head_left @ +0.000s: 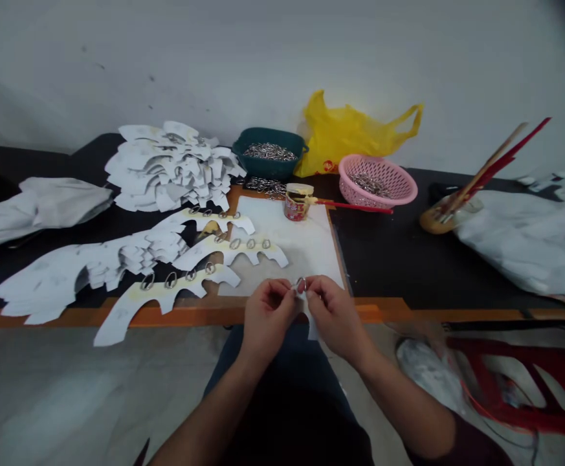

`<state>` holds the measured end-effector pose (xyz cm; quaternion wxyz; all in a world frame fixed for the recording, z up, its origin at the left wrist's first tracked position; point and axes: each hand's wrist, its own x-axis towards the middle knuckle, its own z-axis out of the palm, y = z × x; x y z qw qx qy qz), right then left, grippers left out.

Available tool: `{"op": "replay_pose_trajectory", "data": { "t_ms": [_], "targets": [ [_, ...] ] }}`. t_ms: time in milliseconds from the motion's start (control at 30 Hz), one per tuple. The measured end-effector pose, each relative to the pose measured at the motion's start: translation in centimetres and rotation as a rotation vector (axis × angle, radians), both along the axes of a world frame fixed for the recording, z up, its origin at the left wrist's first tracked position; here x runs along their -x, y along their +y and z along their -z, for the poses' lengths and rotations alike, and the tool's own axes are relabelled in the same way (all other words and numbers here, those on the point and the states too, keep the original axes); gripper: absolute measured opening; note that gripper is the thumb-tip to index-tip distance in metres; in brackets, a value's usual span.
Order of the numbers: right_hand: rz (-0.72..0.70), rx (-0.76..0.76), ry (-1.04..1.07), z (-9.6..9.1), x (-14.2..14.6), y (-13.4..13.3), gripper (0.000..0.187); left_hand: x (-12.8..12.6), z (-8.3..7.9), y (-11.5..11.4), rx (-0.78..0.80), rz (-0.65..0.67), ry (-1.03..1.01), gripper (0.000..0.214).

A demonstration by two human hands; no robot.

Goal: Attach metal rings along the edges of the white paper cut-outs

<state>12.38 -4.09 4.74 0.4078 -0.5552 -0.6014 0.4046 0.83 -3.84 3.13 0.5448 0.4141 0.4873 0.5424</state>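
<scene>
Close together at the table's front edge, my left hand point(268, 318) and my right hand point(336, 317) pinch a white cut-out piece point(312, 329). A silver metal ring point(301, 283) shows between my fingertips at its upper edge. Most of the piece is hidden by my hands. To the left lie similar scalloped white pieces; the nearest one point(139, 301) carries several metal rings along a yellowish strip and overhangs the edge. Behind it is another ringed piece point(257, 249). Whether these pieces are fabric or leather I cannot tell.
Beyond my hands stands a small tub point(296, 206) with a red-handled brush point(354, 206) across it. A green basket point(270, 165) and pink basket point(384, 175) hold metal rings. A yellow bag point(350, 129), stacked white pieces point(170, 168) and a red stool point(520, 382) surround the workspace.
</scene>
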Motion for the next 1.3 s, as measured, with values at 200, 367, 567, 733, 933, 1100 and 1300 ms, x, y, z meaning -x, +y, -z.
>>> {"op": "replay_pose_trajectory", "data": {
  "t_ms": [200, 367, 567, 733, 933, 1100, 1300],
  "targets": [
    [0.026, -0.1, -0.194, 0.3, 0.6, -0.2, 0.012, 1.0, -0.2, 0.0, -0.144, 0.094, 0.385, 0.01],
    [0.028, -0.061, -0.044, 0.6, 0.1, 0.2, 0.012, 0.9, -0.2, 0.2, -0.167, 0.061, 0.444, 0.012],
    [-0.041, -0.061, 0.035, 0.4, -0.7, 0.0, 0.01, 0.5, 0.0, 0.5, 0.095, 0.129, -0.013, 0.014],
    [-0.074, -0.049, -0.026, 0.5, -1.0, -0.2, 0.01, 1.4, -0.1, 0.6, 0.025, 0.216, 0.103, 0.012],
    [-0.211, -0.077, -0.054, -0.3, -1.5, -0.2, 0.011, 2.4, -1.0, 0.5, -0.098, 0.219, 0.343, 0.005],
    [-0.238, -0.116, -0.131, -1.0, -1.7, -0.3, 0.012, 2.8, -1.6, 0.7, -0.082, 0.339, 0.242, 0.008],
    [-0.287, -0.125, -0.122, -1.0, -2.0, -0.3, 0.011, 2.8, -1.7, 0.5, -0.081, 0.3, 0.229, 0.005]
  ]
}}
